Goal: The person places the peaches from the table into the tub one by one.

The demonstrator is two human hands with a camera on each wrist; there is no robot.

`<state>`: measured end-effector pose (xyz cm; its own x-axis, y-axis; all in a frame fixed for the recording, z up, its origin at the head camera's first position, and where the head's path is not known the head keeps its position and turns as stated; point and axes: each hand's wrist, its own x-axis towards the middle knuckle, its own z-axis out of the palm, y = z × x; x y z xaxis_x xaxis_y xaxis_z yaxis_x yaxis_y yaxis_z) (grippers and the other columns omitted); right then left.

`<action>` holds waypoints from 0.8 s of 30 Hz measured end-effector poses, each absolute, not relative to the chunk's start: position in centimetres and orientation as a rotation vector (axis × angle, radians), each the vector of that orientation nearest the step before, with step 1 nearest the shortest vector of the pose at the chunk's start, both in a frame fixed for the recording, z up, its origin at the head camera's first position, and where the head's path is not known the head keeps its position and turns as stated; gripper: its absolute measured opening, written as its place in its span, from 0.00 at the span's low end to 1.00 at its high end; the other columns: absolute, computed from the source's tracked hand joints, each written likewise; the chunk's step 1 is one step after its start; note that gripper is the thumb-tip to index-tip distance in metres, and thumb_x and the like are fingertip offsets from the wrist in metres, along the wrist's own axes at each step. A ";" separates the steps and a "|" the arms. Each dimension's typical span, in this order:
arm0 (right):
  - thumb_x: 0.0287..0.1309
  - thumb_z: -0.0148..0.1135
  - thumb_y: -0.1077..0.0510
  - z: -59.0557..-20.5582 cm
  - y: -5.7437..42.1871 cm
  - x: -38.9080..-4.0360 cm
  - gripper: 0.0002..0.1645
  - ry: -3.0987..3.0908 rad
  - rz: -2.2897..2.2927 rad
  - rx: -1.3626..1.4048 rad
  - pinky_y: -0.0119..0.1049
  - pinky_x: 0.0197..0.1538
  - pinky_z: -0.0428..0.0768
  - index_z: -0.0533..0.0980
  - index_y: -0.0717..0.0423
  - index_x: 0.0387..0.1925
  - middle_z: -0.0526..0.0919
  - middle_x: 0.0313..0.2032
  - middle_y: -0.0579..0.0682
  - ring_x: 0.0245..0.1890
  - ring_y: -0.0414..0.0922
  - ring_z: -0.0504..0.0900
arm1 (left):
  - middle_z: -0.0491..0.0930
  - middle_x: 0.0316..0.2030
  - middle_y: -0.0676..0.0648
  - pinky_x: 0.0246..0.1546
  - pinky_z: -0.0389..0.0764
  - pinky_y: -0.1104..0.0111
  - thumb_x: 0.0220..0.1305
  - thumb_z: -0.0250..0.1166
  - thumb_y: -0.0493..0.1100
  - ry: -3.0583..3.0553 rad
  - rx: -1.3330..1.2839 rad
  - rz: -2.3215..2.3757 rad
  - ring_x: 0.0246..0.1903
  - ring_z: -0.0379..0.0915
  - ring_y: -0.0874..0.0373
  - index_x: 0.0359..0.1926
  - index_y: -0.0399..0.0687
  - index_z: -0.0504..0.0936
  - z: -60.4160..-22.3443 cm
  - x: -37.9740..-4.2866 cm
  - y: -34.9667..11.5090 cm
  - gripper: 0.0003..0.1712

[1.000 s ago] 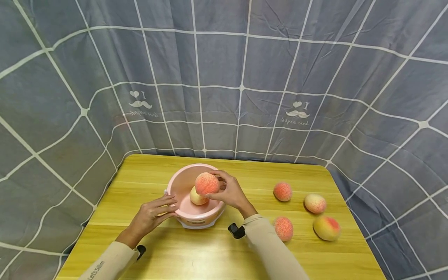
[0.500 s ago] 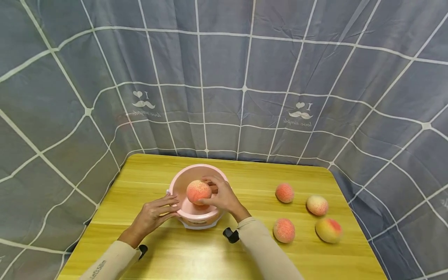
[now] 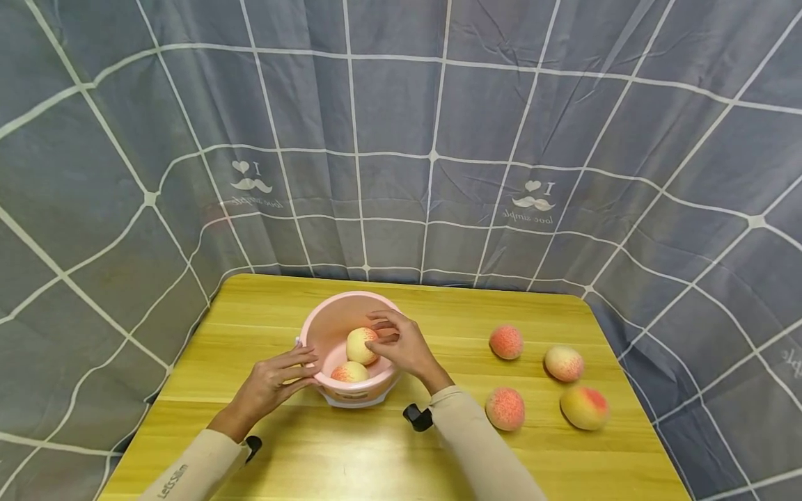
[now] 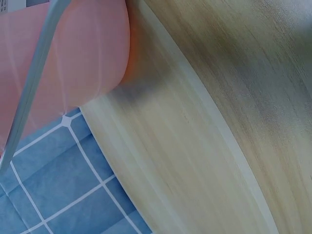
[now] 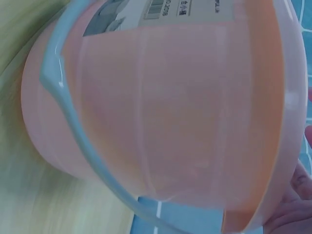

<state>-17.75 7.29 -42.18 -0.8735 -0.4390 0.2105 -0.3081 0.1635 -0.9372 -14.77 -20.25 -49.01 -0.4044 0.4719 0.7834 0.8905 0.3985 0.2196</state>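
Observation:
In the head view a pink bucket [image 3: 360, 398] stands on the table, its mouth facing up. My left hand [image 3: 266, 390] holds its near left rim, fingers over the edge and thumb lower down. My right hand [image 3: 407, 348] hangs over the right rim with its fingers loosely bent. Its thumb overlaps a pale peach [image 3: 358, 344] inside the bucket; whether they touch I cannot tell. A second, red-tinged peach [image 3: 349, 373] lies nearer in the bucket. The right wrist view shows the bucket's wall [image 5: 185, 117] and pale handle [image 5: 87, 146] up close.
On the right of the wooden table [image 3: 438, 306] lie two red peaches [image 3: 506, 342] [image 3: 505, 409], a pale peach [image 3: 564, 364] and a yellow-red mango-like fruit [image 3: 585, 408]. A grey checked curtain [image 3: 401, 188] surrounds the table's back and sides.
My right hand lowered the red-tinged peach into the bucket and let it go. Two peaches now show inside. My left hand has stayed on the rim.

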 end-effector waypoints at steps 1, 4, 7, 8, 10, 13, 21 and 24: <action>0.54 0.65 0.72 -42.6 7.4 -18.0 0.28 2.301 -1.826 -0.739 0.54 0.52 0.83 0.71 0.71 0.57 0.77 0.50 0.69 0.48 0.65 0.79 | 0.85 0.39 0.39 0.61 0.73 0.71 0.60 0.67 0.48 -2.026 -1.160 -0.853 0.45 0.82 0.45 0.36 0.40 0.89 -49.0 -14.8 -20.2 0.15; 0.55 0.66 0.70 -44.0 7.9 -18.6 0.28 2.298 -1.850 -0.730 0.51 0.52 0.84 0.71 0.70 0.58 0.78 0.50 0.68 0.48 0.63 0.80 | 0.85 0.39 0.39 0.61 0.73 0.71 0.58 0.68 0.47 -2.038 -1.157 -0.852 0.46 0.82 0.45 0.35 0.39 0.89 -48.9 -14.7 -20.3 0.14; 0.55 0.67 0.70 -45.0 8.3 -19.1 0.28 2.297 -1.883 -0.723 0.50 0.53 0.83 0.72 0.68 0.58 0.78 0.50 0.67 0.48 0.61 0.80 | 0.85 0.40 0.39 0.61 0.73 0.71 0.56 0.70 0.45 -2.057 -1.151 -0.855 0.46 0.81 0.45 0.36 0.39 0.89 -48.8 -14.7 -20.3 0.13; 0.55 0.67 0.70 -45.1 8.5 -19.2 0.27 2.301 -1.892 -0.724 0.50 0.53 0.83 0.73 0.67 0.57 0.79 0.50 0.66 0.47 0.60 0.81 | 0.85 0.40 0.39 0.61 0.73 0.71 0.56 0.70 0.46 -2.063 -1.148 -0.853 0.47 0.81 0.45 0.36 0.40 0.89 -48.8 -14.6 -20.3 0.13; 0.54 0.68 0.69 -45.1 8.9 -19.3 0.27 2.311 -1.902 -0.724 0.50 0.54 0.83 0.73 0.66 0.57 0.79 0.50 0.65 0.47 0.58 0.81 | 0.85 0.40 0.39 0.61 0.73 0.71 0.58 0.68 0.47 -2.063 -1.148 -0.849 0.46 0.81 0.45 0.36 0.40 0.89 -48.8 -14.6 -20.3 0.14; 0.54 0.69 0.68 -45.1 9.5 -19.3 0.27 2.330 -1.903 -0.716 0.50 0.54 0.83 0.73 0.65 0.56 0.79 0.51 0.64 0.47 0.58 0.81 | 0.85 0.40 0.39 0.61 0.73 0.72 0.62 0.64 0.51 -2.065 -1.143 -0.840 0.46 0.82 0.45 0.36 0.41 0.89 -48.8 -14.6 -20.2 0.18; 0.55 0.64 0.72 -43.5 11.2 -18.6 0.27 2.315 -1.931 -0.709 0.57 0.55 0.80 0.71 0.72 0.58 0.76 0.52 0.70 0.52 0.66 0.76 | 0.85 0.39 0.39 0.61 0.73 0.73 0.63 0.62 0.52 -2.061 -1.142 -0.822 0.44 0.82 0.44 0.35 0.41 0.89 -48.9 -14.7 -20.2 0.19; 0.56 0.64 0.73 -42.4 11.9 -18.1 0.26 2.309 -1.935 -0.699 0.60 0.56 0.78 0.70 0.74 0.57 0.73 0.54 0.73 0.53 0.69 0.74 | 0.85 0.40 0.41 0.60 0.73 0.73 0.63 0.62 0.53 -2.057 -1.137 -0.814 0.43 0.83 0.45 0.35 0.41 0.89 -48.9 -14.7 -20.2 0.19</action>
<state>-18.10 11.87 -42.43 -0.8968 -0.3677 0.2459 -0.3065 0.1157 -0.9448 -14.68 -20.22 -48.91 -0.4188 0.4787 0.7716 0.8772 0.4330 0.2075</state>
